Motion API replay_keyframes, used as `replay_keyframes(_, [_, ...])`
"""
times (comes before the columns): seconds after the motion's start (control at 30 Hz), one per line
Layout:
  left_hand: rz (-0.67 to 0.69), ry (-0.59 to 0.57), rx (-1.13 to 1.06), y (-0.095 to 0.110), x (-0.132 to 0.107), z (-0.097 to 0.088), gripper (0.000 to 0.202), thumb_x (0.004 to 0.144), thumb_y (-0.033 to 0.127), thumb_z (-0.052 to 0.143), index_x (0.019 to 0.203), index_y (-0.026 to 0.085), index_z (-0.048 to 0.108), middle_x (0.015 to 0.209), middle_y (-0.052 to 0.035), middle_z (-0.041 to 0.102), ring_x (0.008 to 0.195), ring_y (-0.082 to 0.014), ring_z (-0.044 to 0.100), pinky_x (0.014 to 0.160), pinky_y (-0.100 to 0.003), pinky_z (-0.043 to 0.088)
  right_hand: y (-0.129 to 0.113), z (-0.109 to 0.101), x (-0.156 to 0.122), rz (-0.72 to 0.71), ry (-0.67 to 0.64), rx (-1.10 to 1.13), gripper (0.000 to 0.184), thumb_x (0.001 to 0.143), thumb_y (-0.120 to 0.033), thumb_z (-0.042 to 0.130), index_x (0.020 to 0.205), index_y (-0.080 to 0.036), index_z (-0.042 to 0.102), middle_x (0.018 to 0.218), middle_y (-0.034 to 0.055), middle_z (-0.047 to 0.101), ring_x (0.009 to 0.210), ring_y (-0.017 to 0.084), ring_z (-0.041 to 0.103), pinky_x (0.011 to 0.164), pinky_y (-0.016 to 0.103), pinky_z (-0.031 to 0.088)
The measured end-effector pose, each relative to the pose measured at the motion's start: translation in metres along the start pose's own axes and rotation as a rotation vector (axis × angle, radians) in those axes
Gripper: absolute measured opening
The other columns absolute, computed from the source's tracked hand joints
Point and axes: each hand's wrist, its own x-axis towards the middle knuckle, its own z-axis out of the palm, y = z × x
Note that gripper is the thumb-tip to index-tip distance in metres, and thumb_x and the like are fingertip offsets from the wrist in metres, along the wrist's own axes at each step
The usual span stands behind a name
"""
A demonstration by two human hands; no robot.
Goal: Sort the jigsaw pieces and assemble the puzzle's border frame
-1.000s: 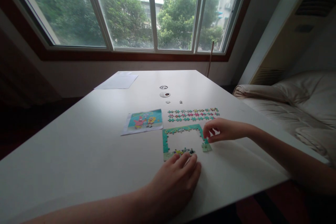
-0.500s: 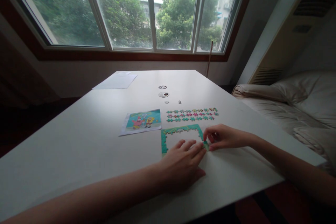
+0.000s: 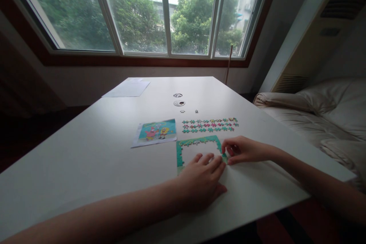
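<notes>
A jigsaw puzzle border [image 3: 179, 157] in green and teal lies on the table, its middle bare. My left hand [image 3: 201, 181] rests palm down over the border's lower right part, fingers stretched out and hiding its lower edge. At the right side, my right hand [image 3: 244, 149] has thumb and index finger bent around the border's edge, touching it. Just beyond the border, loose jigsaw pieces [image 3: 210, 125] are laid out in three rows. To the left, a picture sheet [image 3: 158, 131] shows cartoon figures on a teal ground.
Two small round items [image 3: 179, 103] and two single puzzle pieces [image 3: 196, 111] lie farther back on the white table [image 3: 94, 152]. White paper [image 3: 126, 88] sits at the far left corner. A padded sofa [image 3: 309, 114] stands to the right, with a window [image 3: 137, 15] ahead.
My left hand has shifted very slightly right and down over the border. The right hand keeps its grip at the border's edge. The view has moved a little.
</notes>
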Motion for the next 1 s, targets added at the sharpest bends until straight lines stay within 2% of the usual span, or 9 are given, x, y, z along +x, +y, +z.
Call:
replay_keyframes(0.17, [0.019, -0.026, -0.004, -0.005, -0.011, -0.004, 0.052, 0.090, 0.045, 0.035, 0.133, 0.015, 0.030, 0.139, -0.0102, 0.034, 0.123, -0.0293, 0.033, 0.097, -0.046, 0.031, 0.004, -0.001, -0.003, -0.006, -0.003, -0.012, 0.034, 0.072, -0.042, 0.062, 0.094, -0.016, 0.056, 0.064, -0.0036, 0.050, 0.056, 0.008, 0.045, 0.052, 0.018, 0.035])
replay_keyframes(0.3, [-0.037, 0.001, 0.023, -0.009, -0.023, -0.008, 0.046, 0.089, 0.039, 0.042, 0.130, 0.018, 0.036, 0.135, -0.0093, 0.039, 0.120, -0.0277, 0.037, 0.098, -0.045, 0.031, 0.005, -0.008, -0.004, -0.048, -0.020, -0.069, 0.033, 0.075, -0.042, 0.059, 0.095, -0.016, 0.058, 0.066, -0.0023, 0.051, 0.058, 0.008, 0.046, 0.054, 0.018, 0.036])
replay_keyframes(0.4, [-0.053, 0.000, 0.023, -0.010, -0.029, -0.008, 0.043, 0.089, 0.035, 0.043, 0.128, 0.019, 0.038, 0.133, -0.0086, 0.041, 0.118, -0.0268, 0.040, 0.096, -0.044, 0.033, 0.005, -0.017, 0.004, -0.090, 0.049, -0.162, 0.027, 0.078, -0.039, 0.056, 0.090, -0.015, 0.061, 0.068, -0.0005, 0.053, 0.061, 0.009, 0.048, 0.057, 0.019, 0.037])
replay_keyframes(0.53, [-0.081, 0.024, -0.008, -0.012, -0.031, -0.007, 0.040, 0.088, 0.033, 0.044, 0.126, 0.021, 0.040, 0.130, -0.0085, 0.043, 0.114, -0.0266, 0.042, 0.094, -0.044, 0.035, 0.014, -0.033, 0.032, -0.105, 0.140, -0.254, 0.021, 0.079, -0.032, 0.053, 0.084, -0.014, 0.063, 0.068, 0.0013, 0.057, 0.061, 0.010, 0.050, 0.058, 0.020, 0.038])
replay_keyframes(0.7, [-0.104, 0.037, -0.091, -0.011, -0.032, -0.008, 0.037, 0.087, 0.029, 0.043, 0.123, 0.022, 0.042, 0.124, -0.0081, 0.047, 0.110, -0.0252, 0.044, 0.093, -0.043, 0.037, 0.042, -0.053, 0.082, -0.072, 0.275, -0.313, 0.020, 0.078, -0.029, 0.054, 0.086, -0.015, 0.066, 0.070, 0.0019, 0.063, 0.060, 0.010, 0.052, 0.058, 0.020, 0.039])
replay_keyframes(0.83, [-0.109, 0.022, -0.111, -0.010, -0.034, -0.011, 0.037, 0.087, 0.028, 0.042, 0.124, 0.021, 0.042, 0.124, -0.0086, 0.047, 0.110, -0.0259, 0.043, 0.093, -0.044, 0.037, 0.060, -0.058, 0.121, 0.019, 0.314, -0.367, 0.026, 0.078, -0.024, 0.055, 0.101, -0.017, 0.064, 0.085, 0.0030, 0.066, 0.068, 0.011, 0.057, 0.066, 0.020, 0.042])
replay_keyframes(1.0, [-0.112, 0.029, -0.114, -0.009, -0.035, -0.013, 0.037, 0.086, 0.027, 0.042, 0.123, 0.021, 0.042, 0.124, -0.0088, 0.047, 0.110, -0.0260, 0.043, 0.094, -0.045, 0.037, 0.068, -0.057, 0.156, 0.086, 0.370, -0.400, 0.037, 0.080, -0.026, 0.053, 0.115, -0.015, 0.056, 0.095, 0.0071, 0.064, 0.075, 0.013, 0.057, 0.073, 0.024, 0.041])
